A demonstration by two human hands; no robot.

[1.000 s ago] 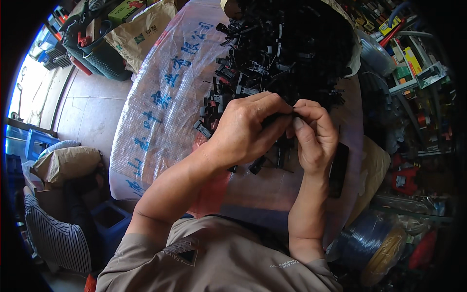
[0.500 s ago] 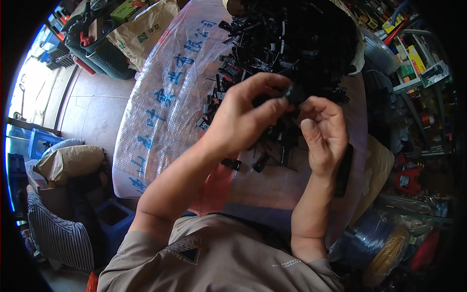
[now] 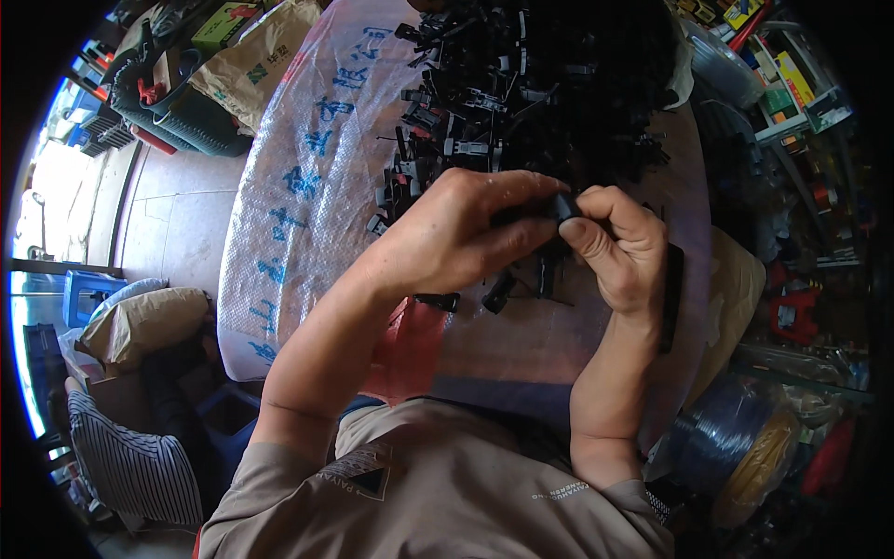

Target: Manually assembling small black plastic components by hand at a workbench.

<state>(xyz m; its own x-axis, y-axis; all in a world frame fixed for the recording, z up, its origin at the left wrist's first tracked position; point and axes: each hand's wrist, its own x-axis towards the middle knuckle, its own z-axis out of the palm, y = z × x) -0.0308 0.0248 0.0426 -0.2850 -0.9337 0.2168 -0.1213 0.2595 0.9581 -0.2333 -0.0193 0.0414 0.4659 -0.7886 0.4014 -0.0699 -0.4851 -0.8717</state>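
Observation:
My left hand [image 3: 466, 233] and my right hand [image 3: 619, 247] meet over a table covered with a clear printed plastic sheet [image 3: 307, 186]. Both pinch one small black plastic part [image 3: 562, 207] between their fingertips. Behind them lies a big heap of black plastic parts [image 3: 549, 84]. A few loose black pieces [image 3: 438, 301] lie on the sheet just under my hands. A long black strip [image 3: 672, 298] rests by my right wrist.
Brown paper sacks [image 3: 261, 56] and dark crates [image 3: 177, 102] stand at the far left. Cluttered shelves with coloured boxes [image 3: 792, 84] fill the right. A blue hose coil [image 3: 717, 438] and a yellow coil [image 3: 759, 466] sit at the lower right. A blue stool [image 3: 84, 293] stands at the left.
Both hands rose slightly away from me, then came back down together, still working the same small black part between the fingertips.

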